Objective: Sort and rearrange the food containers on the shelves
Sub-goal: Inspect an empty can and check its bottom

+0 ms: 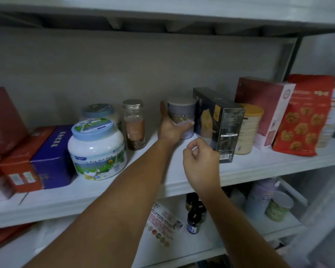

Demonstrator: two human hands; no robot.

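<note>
On the white middle shelf [108, 192] my left hand [171, 127] grips a pale purple canister [182, 113] with a white lid near the back; thumb and fingers wrap its lower part. My right hand [200, 161] hovers with fingers loosely curled, holding nothing, just in front of a black box [219, 122] standing right of the canister. Left of the canister stand a glass jar [134, 124] with a metal lid and brown contents, a white milk-powder tub [97, 149] with a blue lid, and a second blue-lidded tub [100, 112] behind it.
A blue box [54, 157] and red boxes [17, 165] lie at the left. Right of the black box stand a yellow-lidded tin [249, 128], a maroon-and-white box [267, 111] and a red cookie bag [304, 117]. Small dark bottles [194, 215] and cups [269, 202] fill the lower shelf.
</note>
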